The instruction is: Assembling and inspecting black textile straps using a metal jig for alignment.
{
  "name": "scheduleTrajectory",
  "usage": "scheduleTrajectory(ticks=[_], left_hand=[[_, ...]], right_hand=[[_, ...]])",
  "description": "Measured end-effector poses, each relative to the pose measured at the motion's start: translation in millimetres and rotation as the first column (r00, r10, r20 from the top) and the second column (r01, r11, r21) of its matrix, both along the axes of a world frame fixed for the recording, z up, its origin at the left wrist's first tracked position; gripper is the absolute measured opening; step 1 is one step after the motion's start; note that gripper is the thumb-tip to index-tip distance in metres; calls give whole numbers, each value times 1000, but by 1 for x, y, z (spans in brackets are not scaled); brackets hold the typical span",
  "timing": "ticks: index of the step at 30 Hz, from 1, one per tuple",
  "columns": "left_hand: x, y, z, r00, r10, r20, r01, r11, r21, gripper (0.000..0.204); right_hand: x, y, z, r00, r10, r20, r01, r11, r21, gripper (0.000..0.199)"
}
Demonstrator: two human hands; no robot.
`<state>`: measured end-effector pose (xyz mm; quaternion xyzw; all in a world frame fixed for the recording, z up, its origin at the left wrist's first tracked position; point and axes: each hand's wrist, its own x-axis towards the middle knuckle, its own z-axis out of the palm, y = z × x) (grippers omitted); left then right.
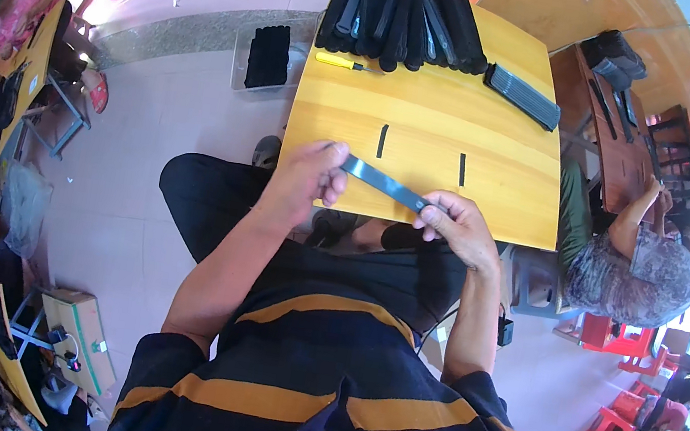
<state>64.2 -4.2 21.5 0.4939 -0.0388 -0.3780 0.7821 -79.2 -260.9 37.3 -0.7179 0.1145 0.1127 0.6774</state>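
A flat, glossy dark strip is stretched between my hands above the near edge of the yellow wooden table. My left hand pinches its left end, and my right hand grips the right end between thumb and fingers. The strip slants down slightly to the right. On the tabletop just beyond it lie two short black bars, apart from each other. Farther back is a yellow-handled tool, its dark tip pointing right.
Bundles of long black strips line the table's far side. A stack of grey strips lies at the right edge. Left of the table, a clear bin holds a black pile. Another person sits at the right beside a brown table.
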Motion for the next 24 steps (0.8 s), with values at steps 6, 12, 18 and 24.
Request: scheduleTrajectory(ticks=[6, 12, 18, 24], left_hand=[[6, 8, -4, 995, 95, 13, -95, 995, 32, 26], [-1, 3, -3, 977, 208, -40, -210, 976, -61, 28], [-46, -17, -17, 984, 103, -145, -126, 980, -157, 34], [-96, -23, -19, 909, -336, -246, 318, 941, -112, 41]], right_hand=[[-8, -20, -18, 988, -152, 1, 152, 988, 34, 22], [2, 0, -14, 884, -425, 193, 363, 886, 290, 23], [20, 30, -27, 802, -561, 203, 441, 787, 432, 33], [35, 54, -11, 765, -626, 153, 454, 691, 562, 36]])
